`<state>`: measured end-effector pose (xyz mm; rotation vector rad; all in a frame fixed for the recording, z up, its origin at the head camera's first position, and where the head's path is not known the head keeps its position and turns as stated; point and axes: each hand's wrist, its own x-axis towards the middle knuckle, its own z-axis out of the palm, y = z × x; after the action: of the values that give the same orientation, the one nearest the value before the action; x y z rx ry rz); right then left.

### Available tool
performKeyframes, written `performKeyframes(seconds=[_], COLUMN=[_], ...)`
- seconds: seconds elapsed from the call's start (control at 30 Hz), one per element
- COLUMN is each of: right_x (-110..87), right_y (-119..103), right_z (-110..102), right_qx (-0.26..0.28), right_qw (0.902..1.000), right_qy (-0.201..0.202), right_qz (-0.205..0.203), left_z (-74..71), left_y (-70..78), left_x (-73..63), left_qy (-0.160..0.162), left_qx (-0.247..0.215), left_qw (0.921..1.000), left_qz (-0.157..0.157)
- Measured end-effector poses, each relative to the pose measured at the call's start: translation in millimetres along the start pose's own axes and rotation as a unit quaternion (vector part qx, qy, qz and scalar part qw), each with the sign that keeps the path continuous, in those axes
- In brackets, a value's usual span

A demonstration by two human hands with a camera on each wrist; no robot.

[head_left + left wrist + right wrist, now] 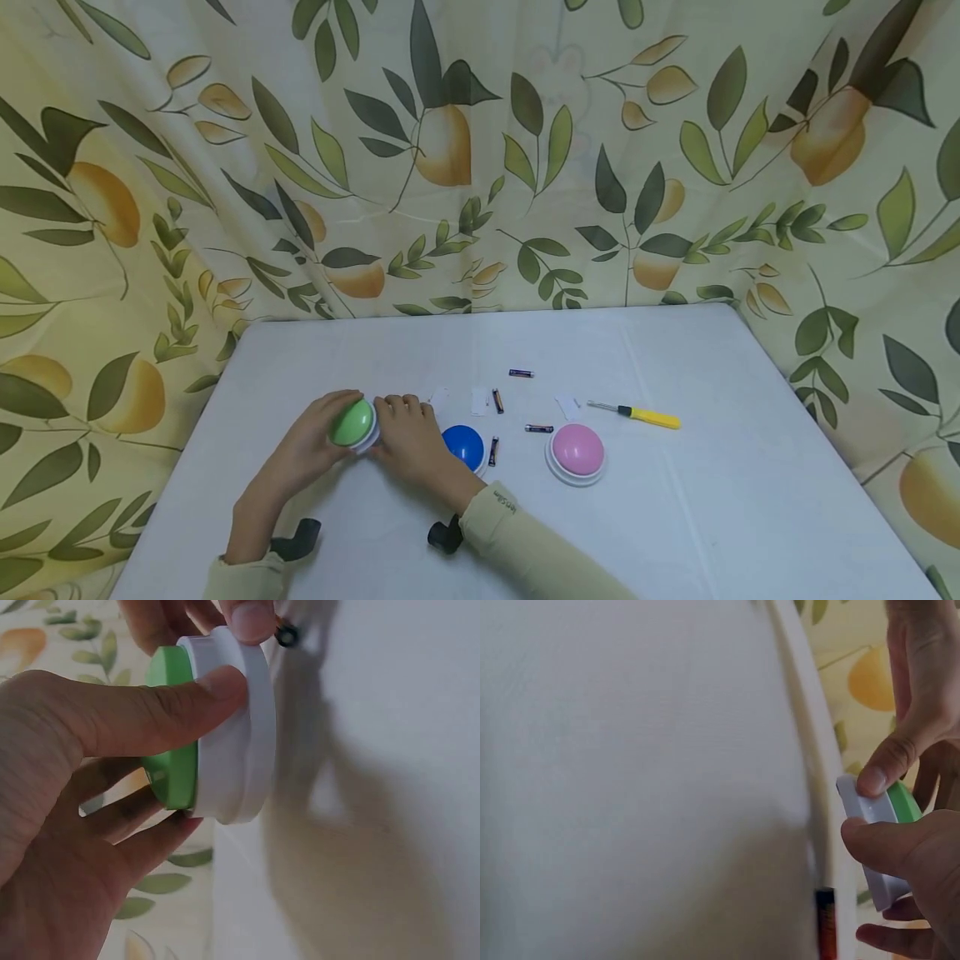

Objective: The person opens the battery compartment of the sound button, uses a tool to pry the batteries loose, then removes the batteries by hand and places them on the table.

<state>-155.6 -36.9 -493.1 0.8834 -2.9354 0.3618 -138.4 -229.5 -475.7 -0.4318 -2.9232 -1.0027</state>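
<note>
A round push button with a green dome (352,423) and a white base (232,750) is held up tilted over the table at the left. My left hand (303,446) grips it, thumb across the white side and fingers round the green dome. On its other side, my right hand (412,442) pinches the white base, with the thumb (881,844) on the rim. A blue push button (463,446) stands just right of my right hand, partly hidden behind it. Farther right is a pink push button (578,450) on its white base.
Several small batteries lie scattered, among them one at the back (521,373) and one near the pink button (538,428). Small white pieces, such as a flat one (478,402), lie among them. A yellow-handled screwdriver (648,417) lies to the right. A patterned curtain (480,167) hangs behind the table.
</note>
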Motion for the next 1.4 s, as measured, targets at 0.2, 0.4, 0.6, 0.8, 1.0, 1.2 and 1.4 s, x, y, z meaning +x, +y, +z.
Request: performKeyframes(seconds=[0.2,0.4,0.6,0.8,1.0,1.2,1.4], right_x=[0.3,3.5,5.1,8.2,14.2,15.1,9.6], right_y=[-5,-7,-7,-4,1,8,27], right_z=[12,16,14,8,-5,-18,-35], right_qx=[-0.03,-0.039,-0.046,-0.055,-0.059,-0.053,-0.025], right_qw=[0.9995,0.9992,0.9986,0.9975,0.9957,0.9936,0.9939], right_qy=[0.005,-0.01,-0.027,-0.045,-0.068,-0.096,-0.107], right_qz=[-0.003,0.007,0.007,0.0,-0.019,-0.026,-0.013], left_z=[7.3,7.3,8.2,8.5,5.2,3.6,-5.9], left_y=[-13.1,-15.7,-16.1,-15.3,-13.5,-9.7,-0.9], left_x=[-0.3,1.0,1.6,3.2,6.1,6.2,4.4], left_qy=[-0.009,-0.014,-0.019,-0.038,-0.048,-0.071,-0.078], left_qx=[-0.009,-0.007,-0.009,-0.008,0.005,0.036,0.065], left_qw=[0.9998,0.9997,0.9995,0.9986,0.9983,0.9962,0.9944], left_qz=[-0.016,-0.02,-0.022,-0.034,-0.033,-0.035,-0.028])
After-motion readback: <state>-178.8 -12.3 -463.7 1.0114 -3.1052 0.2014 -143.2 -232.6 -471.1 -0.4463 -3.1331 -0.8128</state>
